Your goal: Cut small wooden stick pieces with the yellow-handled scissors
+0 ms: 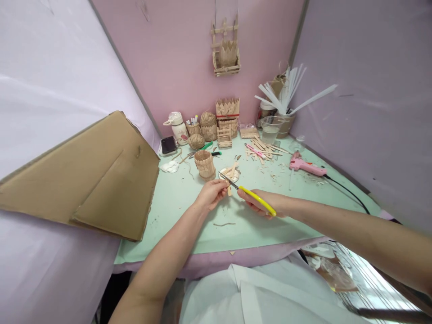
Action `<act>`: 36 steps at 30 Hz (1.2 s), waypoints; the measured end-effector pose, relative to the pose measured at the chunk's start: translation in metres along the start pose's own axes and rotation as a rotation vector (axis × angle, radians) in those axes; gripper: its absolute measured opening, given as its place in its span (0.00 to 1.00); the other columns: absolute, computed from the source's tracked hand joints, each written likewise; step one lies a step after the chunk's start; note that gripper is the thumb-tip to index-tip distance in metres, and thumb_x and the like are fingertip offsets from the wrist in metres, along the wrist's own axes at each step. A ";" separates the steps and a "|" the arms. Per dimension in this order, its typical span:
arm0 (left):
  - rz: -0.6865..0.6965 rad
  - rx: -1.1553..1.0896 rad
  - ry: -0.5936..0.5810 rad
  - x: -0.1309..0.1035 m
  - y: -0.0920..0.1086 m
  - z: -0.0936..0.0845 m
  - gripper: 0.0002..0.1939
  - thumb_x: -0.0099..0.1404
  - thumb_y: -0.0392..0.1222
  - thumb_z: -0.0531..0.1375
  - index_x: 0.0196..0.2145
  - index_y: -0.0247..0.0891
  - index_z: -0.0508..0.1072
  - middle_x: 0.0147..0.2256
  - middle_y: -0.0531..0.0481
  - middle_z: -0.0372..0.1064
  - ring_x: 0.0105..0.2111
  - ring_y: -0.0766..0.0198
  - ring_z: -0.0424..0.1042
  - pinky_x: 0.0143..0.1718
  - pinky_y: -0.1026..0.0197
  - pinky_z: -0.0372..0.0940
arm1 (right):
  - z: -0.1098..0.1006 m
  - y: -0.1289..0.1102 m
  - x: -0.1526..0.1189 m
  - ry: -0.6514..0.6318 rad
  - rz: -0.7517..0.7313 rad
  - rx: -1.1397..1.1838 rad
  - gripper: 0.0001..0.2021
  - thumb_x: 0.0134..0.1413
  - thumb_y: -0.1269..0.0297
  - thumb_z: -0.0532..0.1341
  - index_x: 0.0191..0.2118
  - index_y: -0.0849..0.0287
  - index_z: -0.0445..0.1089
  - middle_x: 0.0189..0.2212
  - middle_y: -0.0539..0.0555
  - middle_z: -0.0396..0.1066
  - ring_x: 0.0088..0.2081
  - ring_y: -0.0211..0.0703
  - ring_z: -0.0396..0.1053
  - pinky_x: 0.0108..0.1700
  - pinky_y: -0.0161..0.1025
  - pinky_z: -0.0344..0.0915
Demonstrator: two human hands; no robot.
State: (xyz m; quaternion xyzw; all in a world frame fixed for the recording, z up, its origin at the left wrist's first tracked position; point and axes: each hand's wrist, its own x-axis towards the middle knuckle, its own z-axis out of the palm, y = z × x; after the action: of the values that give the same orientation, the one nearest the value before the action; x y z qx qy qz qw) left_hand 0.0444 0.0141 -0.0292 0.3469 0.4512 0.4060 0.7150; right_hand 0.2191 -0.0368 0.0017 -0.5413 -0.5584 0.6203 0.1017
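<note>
My left hand point(212, 194) pinches a short wooden craft stick point(230, 191) over the middle of the table. Yellow-handled scissors point(258, 200) are gripped in my right hand point(259, 203), their blades pointing left and reaching the stick near my left fingertips. Whether the blades are closed on the wood, I cannot tell. Just behind my left hand stands a small round cup point(204, 165) faced with wooden sticks. Beside it, a round white dish point(234, 174) carries several wooden pieces.
At the right lies a pink glue gun point(307, 165) with a black cord. A pile of craft sticks point(265, 148) and a water cup point(270, 131) sit behind. Twine balls point(196, 141), a bottle point(178, 128) and a phone point(168, 145) line the back left. Cardboard point(101, 180) leans at left.
</note>
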 end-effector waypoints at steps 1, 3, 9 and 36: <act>-0.010 -0.006 0.000 0.001 0.000 0.000 0.05 0.48 0.31 0.64 0.24 0.28 0.71 0.19 0.53 0.62 0.18 0.78 0.59 0.19 0.75 0.56 | 0.000 0.000 0.001 -0.002 0.006 -0.004 0.30 0.43 0.31 0.51 0.18 0.56 0.50 0.13 0.43 0.45 0.13 0.28 0.42 0.13 0.31 0.41; -0.026 -0.014 -0.003 0.003 0.000 -0.001 0.04 0.49 0.30 0.64 0.24 0.28 0.71 0.19 0.53 0.62 0.18 0.78 0.59 0.19 0.75 0.56 | -0.001 0.001 0.004 0.003 0.016 -0.001 0.30 0.42 0.31 0.52 0.18 0.57 0.51 0.13 0.43 0.45 0.13 0.28 0.43 0.12 0.31 0.42; -0.064 -0.029 0.008 0.015 0.000 0.000 0.03 0.51 0.27 0.62 0.23 0.27 0.70 0.18 0.53 0.62 0.17 0.78 0.60 0.18 0.76 0.57 | -0.004 0.004 0.013 0.057 0.085 0.034 0.28 0.43 0.34 0.55 0.18 0.57 0.50 0.13 0.43 0.45 0.12 0.27 0.41 0.10 0.31 0.42; 0.123 0.088 0.032 0.000 0.006 -0.012 0.07 0.53 0.38 0.59 0.29 0.36 0.63 0.25 0.53 0.63 0.23 0.71 0.63 0.24 0.68 0.60 | -0.030 0.012 0.061 0.575 -0.379 0.219 0.20 0.43 0.46 0.62 0.26 0.54 0.52 0.14 0.42 0.51 0.14 0.32 0.49 0.16 0.33 0.48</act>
State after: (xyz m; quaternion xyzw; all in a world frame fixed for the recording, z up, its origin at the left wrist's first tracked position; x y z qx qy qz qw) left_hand 0.0315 0.0182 -0.0281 0.3983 0.4580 0.4344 0.6655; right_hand 0.2244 0.0208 -0.0355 -0.5665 -0.5277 0.4688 0.4253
